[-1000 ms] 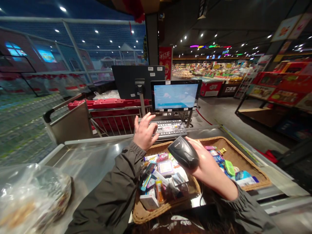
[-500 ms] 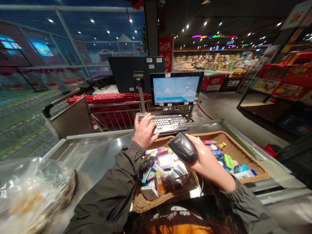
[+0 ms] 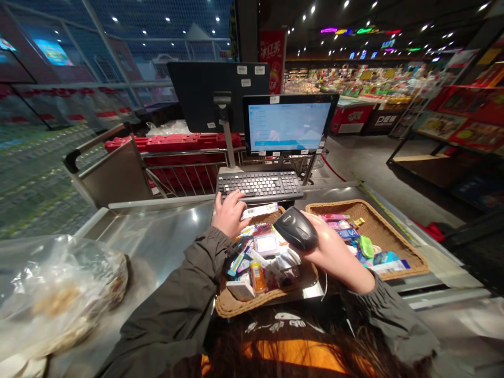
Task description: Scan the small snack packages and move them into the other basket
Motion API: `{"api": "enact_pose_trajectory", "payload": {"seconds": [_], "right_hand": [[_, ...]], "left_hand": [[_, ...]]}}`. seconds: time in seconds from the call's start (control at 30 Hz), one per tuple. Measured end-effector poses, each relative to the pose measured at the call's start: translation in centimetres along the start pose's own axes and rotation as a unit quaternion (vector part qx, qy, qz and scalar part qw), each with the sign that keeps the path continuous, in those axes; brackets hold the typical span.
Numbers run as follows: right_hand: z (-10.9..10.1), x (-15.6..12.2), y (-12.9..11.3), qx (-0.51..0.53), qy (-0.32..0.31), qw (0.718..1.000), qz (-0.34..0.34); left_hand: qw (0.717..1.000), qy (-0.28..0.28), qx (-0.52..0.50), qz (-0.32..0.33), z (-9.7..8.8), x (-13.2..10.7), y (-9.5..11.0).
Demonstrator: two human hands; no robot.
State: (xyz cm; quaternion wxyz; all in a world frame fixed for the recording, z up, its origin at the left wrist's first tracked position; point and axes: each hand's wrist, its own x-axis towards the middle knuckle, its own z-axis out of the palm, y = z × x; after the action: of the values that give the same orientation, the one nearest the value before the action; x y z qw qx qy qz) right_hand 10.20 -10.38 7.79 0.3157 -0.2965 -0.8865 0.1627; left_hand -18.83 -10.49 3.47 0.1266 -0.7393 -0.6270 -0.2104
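Note:
My right hand (image 3: pixel 328 244) is wrapped around a black handheld barcode scanner (image 3: pixel 296 229), held above the middle of the counter. Its head points left toward a slim white package (image 3: pixel 260 211) with a barcode, whose left end is gripped between the thumb and fingers of my left hand (image 3: pixel 230 214). That hand is just in front of the black keyboard (image 3: pixel 262 185). Under both hands is a wicker basket (image 3: pixel 252 310) full of small packaged goods, among them an orange-yellow bottle (image 3: pixel 258 277) and a white box (image 3: pixel 241 289).
To the right, a second wicker basket (image 3: pixel 394 233) contains several small packages. Behind the keyboard stand a lit screen (image 3: pixel 289 126) and a larger dark monitor (image 3: pixel 197 97) seen from behind. A clear plastic bag (image 3: pixel 59 294) lies on the metal counter (image 3: pixel 157 236) at left.
My left hand has drawn the slim package down off the keyboard, closer to the scanner. The scanner stays in my right hand, nearly in place. My view has tilted slightly.

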Motion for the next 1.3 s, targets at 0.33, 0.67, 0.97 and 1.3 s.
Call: {"api": "enact_pose_trajectory", "payload": {"seconds": [0.33,0.67,0.97,1.3], "right_hand": [[0.9,-0.6,0.1,0.011,-0.014,1.000,0.019],[0.0,-1.6,0.7,0.006,0.003,0.999,0.040],[-3.5,-4.6,4.1,-0.046,0.050,0.992,0.107],[-9.6,-9.5,8.7,-0.118,0.143,0.957,0.221]], "left_hand": [[0.994,-0.096,0.005,-0.047,3.8,-2.7,-1.8],[0.977,-0.193,0.033,-0.090,5.5,-3.7,-2.5],[0.974,-0.211,-0.037,0.073,2.1,1.1,4.0],[0.922,-0.260,-0.119,0.260,7.8,10.0,17.5]]}}
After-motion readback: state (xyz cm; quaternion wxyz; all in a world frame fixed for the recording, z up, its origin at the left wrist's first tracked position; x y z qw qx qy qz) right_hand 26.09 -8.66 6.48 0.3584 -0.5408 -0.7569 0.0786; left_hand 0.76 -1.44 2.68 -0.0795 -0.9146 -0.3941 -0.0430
